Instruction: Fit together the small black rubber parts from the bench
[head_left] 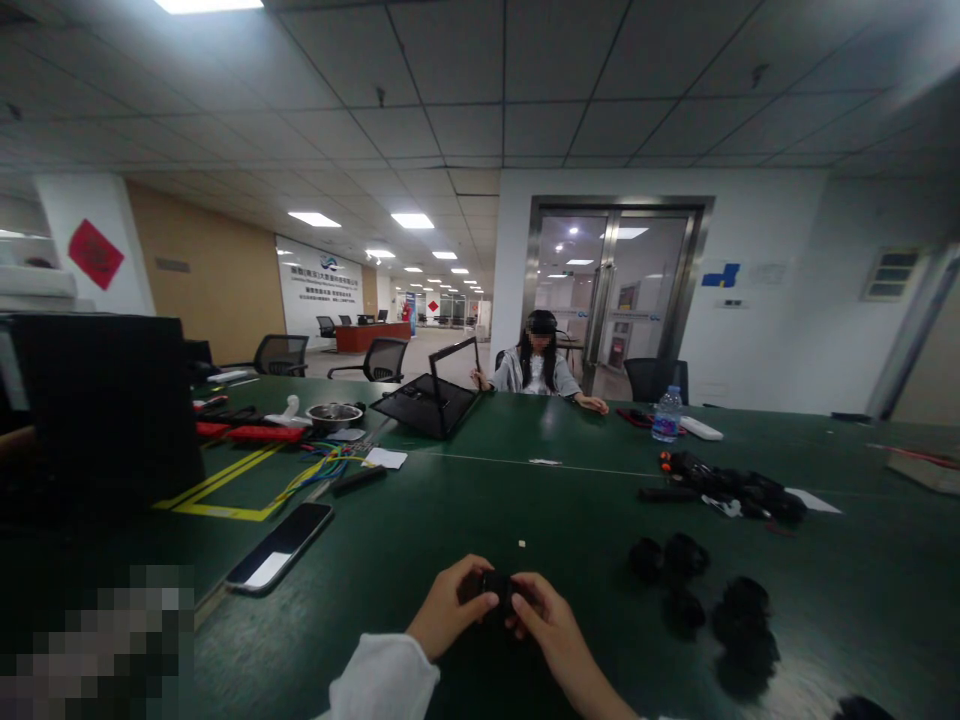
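Observation:
Between my two hands is a small black part (496, 588), held just above the green table (450, 500) near its front. My left hand (454, 605), coming out of a white sleeve, pinches the part from the left with thumb and fingers. From the right, my right hand (544, 615) grips the same part with its thumb and fingertips. The fingers cover much of it, so its exact kind cannot be made out. A tiny pale piece (522, 543) lies on the table just beyond my hands.
Several black round parts (742, 610) lie to the right, with a black cable bundle (739, 485) behind them. A phone (281, 548), coloured wires (330, 465) and a metal bowl (335, 415) are leftward. Across the table, a person (540, 365) sits by a black frame (435, 400); a water bottle (667, 415) stands nearby.

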